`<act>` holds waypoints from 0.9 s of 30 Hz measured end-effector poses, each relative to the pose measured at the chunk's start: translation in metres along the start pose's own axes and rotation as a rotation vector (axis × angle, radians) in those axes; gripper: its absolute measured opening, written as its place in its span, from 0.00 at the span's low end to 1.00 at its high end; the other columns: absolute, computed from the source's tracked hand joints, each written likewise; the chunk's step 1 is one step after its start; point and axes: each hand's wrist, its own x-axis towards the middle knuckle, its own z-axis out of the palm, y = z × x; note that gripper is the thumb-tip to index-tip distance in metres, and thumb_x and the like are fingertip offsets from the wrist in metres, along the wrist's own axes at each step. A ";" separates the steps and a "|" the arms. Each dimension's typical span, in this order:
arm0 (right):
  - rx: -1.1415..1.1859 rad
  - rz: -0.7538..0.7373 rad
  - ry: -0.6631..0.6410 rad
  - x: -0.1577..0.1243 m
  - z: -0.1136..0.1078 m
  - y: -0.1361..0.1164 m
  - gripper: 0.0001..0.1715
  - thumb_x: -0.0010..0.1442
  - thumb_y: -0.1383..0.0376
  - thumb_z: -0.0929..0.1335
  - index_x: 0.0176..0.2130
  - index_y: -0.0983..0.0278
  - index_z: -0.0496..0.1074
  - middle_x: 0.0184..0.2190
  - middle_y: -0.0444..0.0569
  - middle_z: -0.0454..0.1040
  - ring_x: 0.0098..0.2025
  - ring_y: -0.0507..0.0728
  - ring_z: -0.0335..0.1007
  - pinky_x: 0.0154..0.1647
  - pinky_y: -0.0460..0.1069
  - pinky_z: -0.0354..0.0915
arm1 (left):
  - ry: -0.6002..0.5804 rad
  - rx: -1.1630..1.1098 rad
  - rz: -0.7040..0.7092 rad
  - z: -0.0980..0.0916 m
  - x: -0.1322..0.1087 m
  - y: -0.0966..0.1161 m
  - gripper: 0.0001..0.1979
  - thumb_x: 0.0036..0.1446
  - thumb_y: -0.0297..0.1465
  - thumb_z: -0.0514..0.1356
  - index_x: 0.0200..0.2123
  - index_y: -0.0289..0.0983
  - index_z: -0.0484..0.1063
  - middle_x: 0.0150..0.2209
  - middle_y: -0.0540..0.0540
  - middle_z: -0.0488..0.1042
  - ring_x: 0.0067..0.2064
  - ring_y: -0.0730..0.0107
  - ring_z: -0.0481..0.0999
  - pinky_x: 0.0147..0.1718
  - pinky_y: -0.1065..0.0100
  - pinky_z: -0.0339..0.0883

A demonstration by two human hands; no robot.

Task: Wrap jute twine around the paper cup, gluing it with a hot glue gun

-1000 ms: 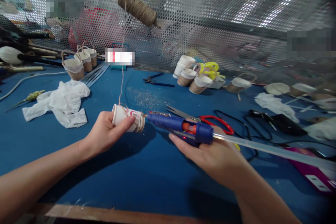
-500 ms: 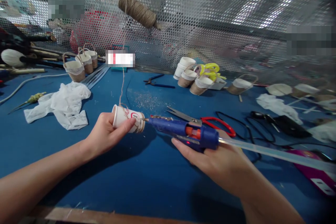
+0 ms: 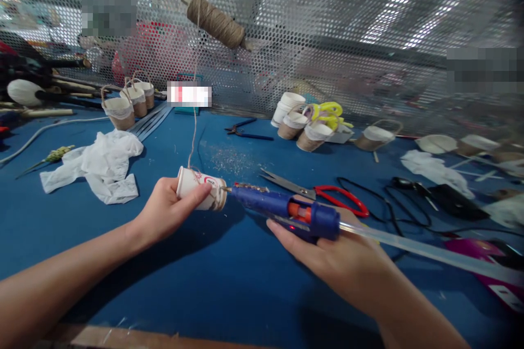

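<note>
My left hand point(image 3: 170, 211) grips a small white paper cup point(image 3: 199, 194) lying on its side above the blue table, its base end wound with brown twine. A strand of twine point(image 3: 194, 120) runs up from the cup to a twine spool point(image 3: 215, 22) hanging on the mesh wall. My right hand point(image 3: 339, 259) holds a blue hot glue gun point(image 3: 286, 211) with a clear glue stick point(image 3: 426, 251) sticking out behind. The gun's nozzle touches the cup's twine-wrapped end.
Red-handled scissors point(image 3: 323, 193) lie just behind the gun. Crumpled white plastic point(image 3: 100, 166) is at left, twine-wrapped cup baskets point(image 3: 123, 109) at back left, more cups point(image 3: 303, 122) at back centre. Pliers point(image 3: 245, 131), black cables point(image 3: 393, 196) and a perforated metal wall point(image 3: 327, 38) surround the blue table point(image 3: 229, 283).
Both hands with cup and glue gun stay almost still; the view has shifted slightly, and the nozzle remains at the cup's end.
</note>
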 end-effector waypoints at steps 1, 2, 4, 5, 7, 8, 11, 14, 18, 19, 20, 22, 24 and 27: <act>0.003 0.007 -0.001 0.003 -0.002 -0.003 0.24 0.61 0.68 0.54 0.26 0.62 0.73 0.17 0.46 0.70 0.20 0.53 0.65 0.22 0.47 0.63 | 0.008 -0.022 -0.024 0.000 0.001 0.001 0.13 0.51 0.34 0.56 0.25 0.30 0.74 0.24 0.46 0.75 0.23 0.76 0.69 0.20 0.78 0.62; 0.001 -0.006 -0.005 0.005 -0.004 -0.005 0.24 0.61 0.69 0.54 0.25 0.62 0.72 0.15 0.45 0.69 0.18 0.52 0.63 0.19 0.46 0.62 | 0.016 -0.045 -0.045 0.000 0.001 0.001 0.13 0.50 0.34 0.56 0.25 0.30 0.74 0.23 0.47 0.74 0.22 0.76 0.68 0.19 0.78 0.61; 0.012 -0.050 -0.011 0.009 -0.007 -0.009 0.24 0.60 0.71 0.55 0.22 0.61 0.71 0.14 0.44 0.67 0.16 0.50 0.60 0.16 0.45 0.58 | 0.032 -0.085 -0.090 0.000 0.002 0.001 0.13 0.50 0.35 0.57 0.24 0.30 0.74 0.21 0.48 0.73 0.21 0.77 0.67 0.18 0.79 0.59; 0.015 -0.071 -0.010 0.011 -0.008 -0.010 0.25 0.60 0.72 0.55 0.21 0.61 0.71 0.14 0.44 0.67 0.15 0.50 0.60 0.15 0.44 0.57 | 0.039 -0.102 -0.109 0.000 0.003 0.001 0.14 0.50 0.36 0.57 0.24 0.30 0.74 0.20 0.49 0.73 0.20 0.78 0.66 0.17 0.79 0.59; 0.004 -0.086 -0.001 0.011 -0.009 -0.011 0.25 0.59 0.73 0.55 0.20 0.61 0.70 0.14 0.44 0.67 0.15 0.50 0.59 0.15 0.44 0.57 | 0.049 -0.127 -0.133 -0.001 0.004 0.000 0.14 0.49 0.36 0.57 0.24 0.30 0.74 0.20 0.49 0.72 0.20 0.79 0.66 0.18 0.80 0.59; -0.009 -0.085 0.003 0.010 -0.009 -0.011 0.25 0.59 0.74 0.55 0.20 0.61 0.71 0.14 0.44 0.67 0.15 0.50 0.59 0.15 0.44 0.57 | 0.050 -0.136 -0.139 -0.001 0.005 0.000 0.14 0.49 0.36 0.57 0.24 0.30 0.74 0.20 0.49 0.73 0.21 0.79 0.66 0.18 0.80 0.59; -0.073 -0.101 -0.002 0.005 -0.007 -0.009 0.23 0.59 0.73 0.55 0.23 0.61 0.72 0.14 0.45 0.67 0.16 0.51 0.60 0.16 0.45 0.57 | 0.046 -0.156 -0.142 -0.001 0.005 0.000 0.13 0.49 0.36 0.58 0.25 0.31 0.75 0.22 0.48 0.74 0.22 0.77 0.68 0.21 0.79 0.62; -0.126 -0.179 0.008 0.003 -0.005 -0.005 0.23 0.60 0.72 0.54 0.27 0.61 0.73 0.16 0.45 0.69 0.19 0.52 0.63 0.19 0.46 0.59 | 0.049 -0.172 -0.154 -0.001 0.005 0.000 0.14 0.49 0.37 0.58 0.24 0.31 0.75 0.23 0.47 0.75 0.23 0.77 0.69 0.22 0.78 0.62; -0.094 -0.162 0.004 0.006 -0.006 -0.004 0.26 0.61 0.71 0.52 0.25 0.62 0.72 0.16 0.45 0.68 0.17 0.51 0.61 0.17 0.45 0.58 | 0.044 -0.181 -0.172 -0.001 0.005 -0.001 0.14 0.49 0.38 0.58 0.23 0.31 0.74 0.21 0.49 0.73 0.21 0.78 0.67 0.19 0.79 0.60; -0.078 -0.142 0.002 0.007 -0.007 -0.005 0.26 0.61 0.71 0.52 0.25 0.62 0.72 0.16 0.45 0.68 0.17 0.51 0.61 0.16 0.45 0.57 | 0.038 -0.189 -0.178 -0.001 0.005 -0.002 0.15 0.49 0.38 0.58 0.24 0.31 0.74 0.20 0.49 0.73 0.21 0.78 0.66 0.19 0.79 0.59; -0.068 -0.118 0.006 0.007 -0.007 -0.007 0.26 0.61 0.71 0.52 0.24 0.62 0.72 0.16 0.46 0.68 0.17 0.51 0.61 0.16 0.45 0.57 | 0.030 -0.202 -0.185 -0.001 0.005 -0.003 0.15 0.49 0.39 0.58 0.24 0.31 0.74 0.20 0.49 0.73 0.21 0.78 0.66 0.19 0.79 0.59; -0.060 -0.077 0.001 0.007 -0.006 -0.009 0.24 0.60 0.71 0.54 0.25 0.61 0.72 0.16 0.45 0.69 0.17 0.51 0.61 0.17 0.46 0.58 | 0.017 -0.236 -0.201 -0.001 0.005 -0.004 0.16 0.49 0.39 0.58 0.24 0.31 0.74 0.21 0.48 0.73 0.21 0.78 0.66 0.19 0.78 0.59; -0.064 -0.040 -0.029 0.006 -0.006 -0.010 0.22 0.59 0.72 0.56 0.24 0.60 0.72 0.16 0.44 0.69 0.18 0.51 0.62 0.18 0.46 0.59 | 0.028 -0.265 -0.222 -0.001 0.006 -0.004 0.15 0.49 0.39 0.59 0.24 0.31 0.74 0.22 0.47 0.74 0.21 0.78 0.67 0.20 0.77 0.60; -0.096 -0.056 -0.044 0.007 -0.007 -0.011 0.21 0.58 0.73 0.57 0.23 0.60 0.72 0.15 0.44 0.68 0.18 0.51 0.62 0.17 0.45 0.59 | 0.063 -0.279 -0.236 -0.001 0.006 -0.004 0.15 0.47 0.38 0.60 0.24 0.31 0.74 0.22 0.47 0.74 0.22 0.77 0.68 0.21 0.77 0.62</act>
